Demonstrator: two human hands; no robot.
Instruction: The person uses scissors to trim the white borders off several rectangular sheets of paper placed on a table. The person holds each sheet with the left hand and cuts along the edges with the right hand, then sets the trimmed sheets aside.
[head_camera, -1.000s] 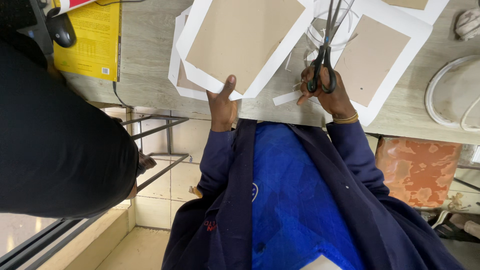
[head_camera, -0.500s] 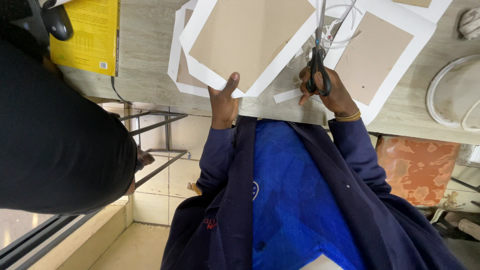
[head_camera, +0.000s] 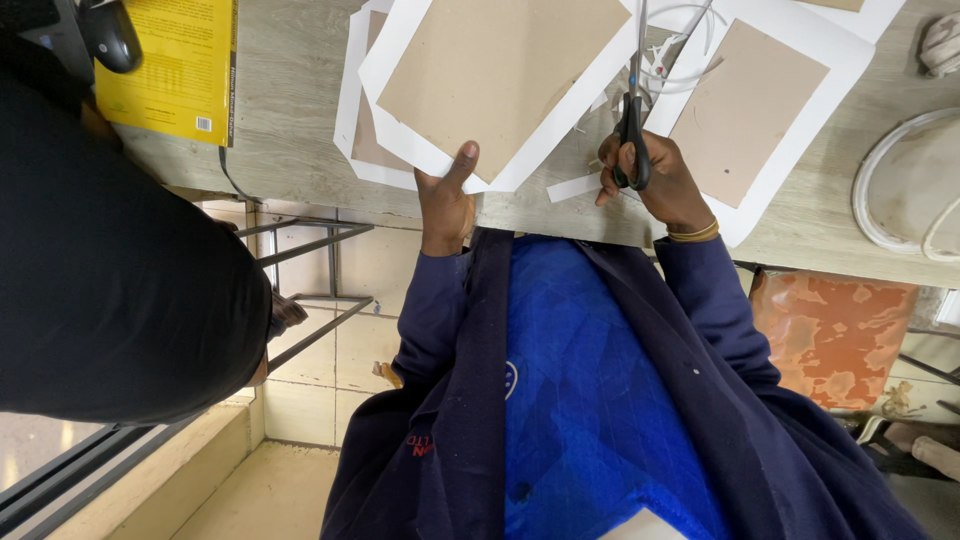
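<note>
My left hand (head_camera: 446, 196) pinches the near corner of a white sheet with a brown cardboard panel glued on it (head_camera: 500, 75), thumb on top. My right hand (head_camera: 655, 178) grips black-handled scissors (head_camera: 632, 120), blades pointing away along the sheet's right edge. Thin white paper strips (head_camera: 575, 187) lie on the table between my hands. A second white sheet with a brown panel (head_camera: 745, 105) lies under my right hand. Another such sheet (head_camera: 357, 130) sits beneath the held one.
The work lies on a pale wooden table (head_camera: 290, 90). A yellow book (head_camera: 180, 65) and a black mouse (head_camera: 108, 35) sit at the left. A person in black (head_camera: 110, 270) stands close on the left. A white ring-shaped object (head_camera: 900, 190) lies at the right.
My left hand has shifted slightly right along the sheet's corner. The scissors have advanced a little along the sheet's edge.
</note>
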